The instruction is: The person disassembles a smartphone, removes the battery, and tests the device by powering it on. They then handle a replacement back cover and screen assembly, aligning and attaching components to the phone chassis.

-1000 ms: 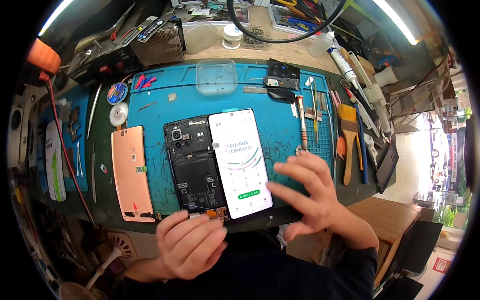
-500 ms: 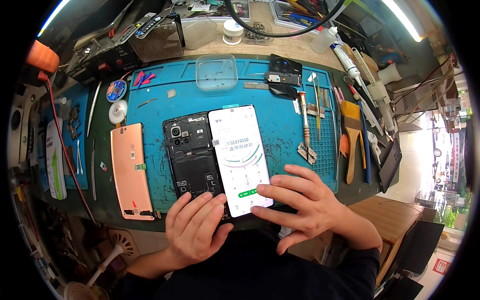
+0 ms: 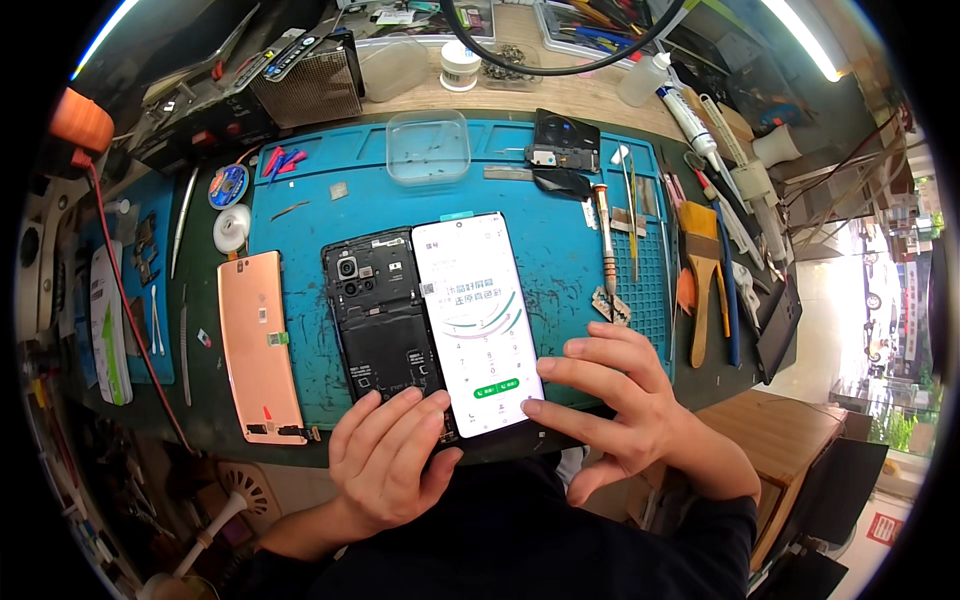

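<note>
An opened black phone body (image 3: 378, 315) lies on the blue mat (image 3: 290, 215), beside an upright-oriented lit white screen (image 3: 470, 300) showing a keypad and green buttons. My left hand (image 3: 390, 460) rests on the lower end of the phone body, fingers slightly bent, thumb below its bottom edge. My right hand (image 3: 625, 420) is open with spread fingers; a fingertip touches or hovers at the screen's lower right corner, I cannot tell which. A copper-pink panel (image 3: 257, 355) with a flex strip lies to the left.
A clear box (image 3: 427, 145), dark parts (image 3: 560, 145), a screwdriver (image 3: 606, 235), tweezers and a wide brush (image 3: 700, 280) lie behind and right. Solder spools (image 3: 228, 185) sit left. Equipment (image 3: 300, 85), bottles (image 3: 640, 85) and a looping cable line the back.
My left hand has moved up onto the phone body. My right fingers reached over the lower screen half a second ago and have since drawn back toward its right edge.
</note>
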Tool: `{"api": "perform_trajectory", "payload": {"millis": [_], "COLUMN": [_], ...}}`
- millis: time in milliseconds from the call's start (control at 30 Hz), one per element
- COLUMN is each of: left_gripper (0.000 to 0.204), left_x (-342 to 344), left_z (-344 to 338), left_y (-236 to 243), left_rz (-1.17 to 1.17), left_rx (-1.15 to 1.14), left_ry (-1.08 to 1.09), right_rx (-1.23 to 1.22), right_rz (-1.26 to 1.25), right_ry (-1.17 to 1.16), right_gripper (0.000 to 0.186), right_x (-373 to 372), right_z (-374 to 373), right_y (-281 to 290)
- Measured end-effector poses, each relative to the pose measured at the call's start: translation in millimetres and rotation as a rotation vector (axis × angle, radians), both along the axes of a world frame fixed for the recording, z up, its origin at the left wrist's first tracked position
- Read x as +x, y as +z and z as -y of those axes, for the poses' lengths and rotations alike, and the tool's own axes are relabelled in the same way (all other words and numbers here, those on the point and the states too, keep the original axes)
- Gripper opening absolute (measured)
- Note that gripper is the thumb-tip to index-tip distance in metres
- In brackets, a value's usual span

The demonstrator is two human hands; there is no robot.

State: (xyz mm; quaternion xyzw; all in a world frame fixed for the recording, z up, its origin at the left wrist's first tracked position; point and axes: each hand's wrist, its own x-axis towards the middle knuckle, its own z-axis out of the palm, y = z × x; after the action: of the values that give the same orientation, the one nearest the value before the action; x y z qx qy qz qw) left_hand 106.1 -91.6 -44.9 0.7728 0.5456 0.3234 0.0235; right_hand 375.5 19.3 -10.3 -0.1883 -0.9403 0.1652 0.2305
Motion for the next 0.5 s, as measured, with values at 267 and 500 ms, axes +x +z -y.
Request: {"api": "perform_trajectory", "payload": {"millis": [267,500], "left_gripper": [0.032,0.031], "left_x": [0.3,0.8], "left_z": [0.1,-0.3], "left_y": [-1.9,-3.2], "left_rz": [0.016,0.022], "left_rx": [0.016,0.028], "left_ry": [0.007,0.008], "right_rx": [-0.001,-0.005], "right_rz": [0.09,0.125], "right_ry": [0.111,0.107], "right_gripper": [0.073,0.073], "right_x": [-4.6,-5.3], "right_z": [-2.8,-1.9], "right_y": [4.0,4.6]}}
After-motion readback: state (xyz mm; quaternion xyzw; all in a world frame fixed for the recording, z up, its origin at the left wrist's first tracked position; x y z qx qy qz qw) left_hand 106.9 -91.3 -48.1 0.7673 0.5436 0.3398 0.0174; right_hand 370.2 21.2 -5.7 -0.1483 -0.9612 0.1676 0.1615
